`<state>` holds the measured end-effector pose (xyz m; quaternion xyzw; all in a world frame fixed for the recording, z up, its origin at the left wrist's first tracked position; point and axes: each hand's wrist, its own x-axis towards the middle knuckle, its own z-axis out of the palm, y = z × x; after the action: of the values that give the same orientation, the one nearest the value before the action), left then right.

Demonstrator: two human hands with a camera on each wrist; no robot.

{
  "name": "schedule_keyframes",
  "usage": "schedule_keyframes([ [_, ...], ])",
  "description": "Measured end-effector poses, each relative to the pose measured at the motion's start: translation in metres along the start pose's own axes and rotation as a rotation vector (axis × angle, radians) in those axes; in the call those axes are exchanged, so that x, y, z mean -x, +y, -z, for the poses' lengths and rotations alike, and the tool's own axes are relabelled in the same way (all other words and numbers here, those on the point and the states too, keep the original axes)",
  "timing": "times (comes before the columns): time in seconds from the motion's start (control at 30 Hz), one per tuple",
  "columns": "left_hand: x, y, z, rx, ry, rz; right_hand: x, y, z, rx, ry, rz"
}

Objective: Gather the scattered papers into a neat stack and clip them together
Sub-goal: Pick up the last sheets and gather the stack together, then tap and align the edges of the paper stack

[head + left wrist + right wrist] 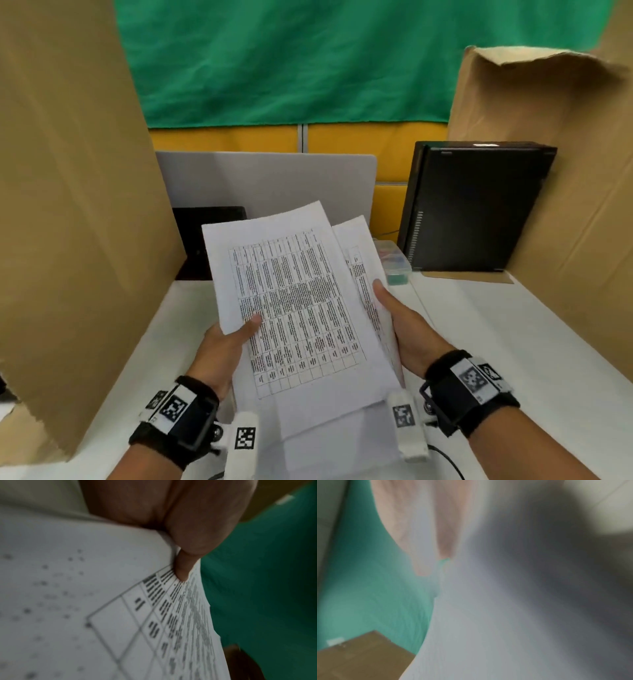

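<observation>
While cardboard walls (75,205) box in the white table (496,325), both hands, left (222,346) and right (407,329), grip the uneven printed white papers (301,308) by their edges

White papers (301,308), black printed grid; green backdrop (291,58).

No legible text anywhere. Printed table on top sheet of papers (301,308): rows of small type, too blurred to read in head view and left wrist view. Black-and-white square marker codes on wrist bands (176,407), patterns only, no letters or numbers.
</observation>
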<state>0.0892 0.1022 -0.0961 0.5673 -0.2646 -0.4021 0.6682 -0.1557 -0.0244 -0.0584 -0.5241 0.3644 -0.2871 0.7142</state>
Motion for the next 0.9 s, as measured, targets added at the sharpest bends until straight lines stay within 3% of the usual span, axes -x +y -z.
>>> schedule_keyframes([
  [0.1, -0.002, 0.017, -0.024, -0.108, 0.000, -0.228, 0.009, -0.023, 0.009, 0.163, 0.013, 0.100],
  [0.2, 0.000, 0.046, -0.039, -0.050, -0.012, -0.372, 0.020, -0.049, 0.013, 0.162, 0.081, 0.241],
  [0.27, 0.002, 0.070, -0.045, 0.054, -0.022, -0.368, 0.030, -0.065, 0.016, 0.139, 0.106, 0.348],
  [0.37, 0.006, 0.089, -0.049, 0.095, -0.170, -0.330, 0.040, -0.076, 0.021, 0.202, 0.090, 0.468],
  [0.5, 0.009, 0.073, -0.057, 0.008, -0.280, -0.302, 0.040, -0.064, 0.026, 0.269, 0.085, 0.456],
  [0.6, 0.008, 0.053, -0.067, -0.109, -0.278, -0.309, 0.038, -0.050, 0.029, 0.240, 0.105, 0.439],
  [0.7, 0.007, 0.041, -0.076, -0.231, -0.237, -0.292, 0.032, -0.036, 0.032, 0.181, 0.247, 0.398],
  [0.9, 0.008, 0.060, -0.108, -0.134, -0.195, -0.227, 0.032, -0.045, 0.015, 0.025, 0.430, 0.501],
])
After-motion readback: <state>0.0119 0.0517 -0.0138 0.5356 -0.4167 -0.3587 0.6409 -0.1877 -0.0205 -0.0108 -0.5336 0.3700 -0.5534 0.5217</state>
